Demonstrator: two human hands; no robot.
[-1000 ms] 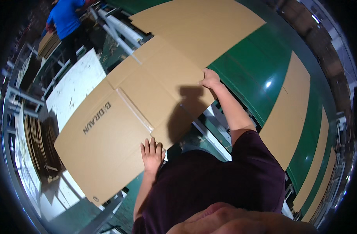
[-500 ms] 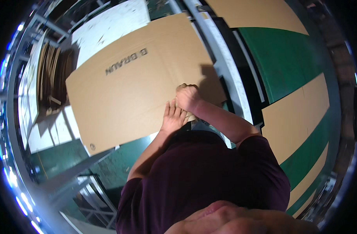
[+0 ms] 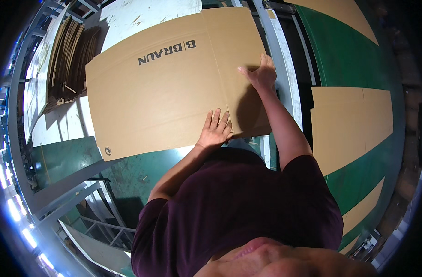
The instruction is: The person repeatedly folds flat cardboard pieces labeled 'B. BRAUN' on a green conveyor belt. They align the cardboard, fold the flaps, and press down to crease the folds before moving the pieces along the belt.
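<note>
Brown cardboard sheet: fills the centre and upper middle of the frame (image 3: 164, 101), lying flat, printed face up, its top edge overlapping white, its near edge at the wearer's waist, probably so both hands reach it easily.
Green belt: runs down the right side (image 3: 344, 55), other brown sheets (image 3: 354, 124) lying across it with green between them.
White tabletop: upper left (image 3: 128, 21), partly covered by the sheet, apparently giving it support.
Grey beam: right of centre (image 3: 284, 76), standing with a dark gap between the sheet and the belt, a likely obstacle to sliding anything straight across.
Cardboard stack: upper left (image 3: 72, 60), pieces standing on edge, close beyond the sheet's left end.
Right hand: upper right of centre (image 3: 262, 76), thumb spread on the face, fingers at the right edge, seemingly steadying it; any hooking underneath cannot be told.
Left hand: centre (image 3: 214, 131), fingers extended flat near the lower edge beside a crease, seemingly pressing.
Black print: top centre (image 3: 167, 52), upside down.
</note>
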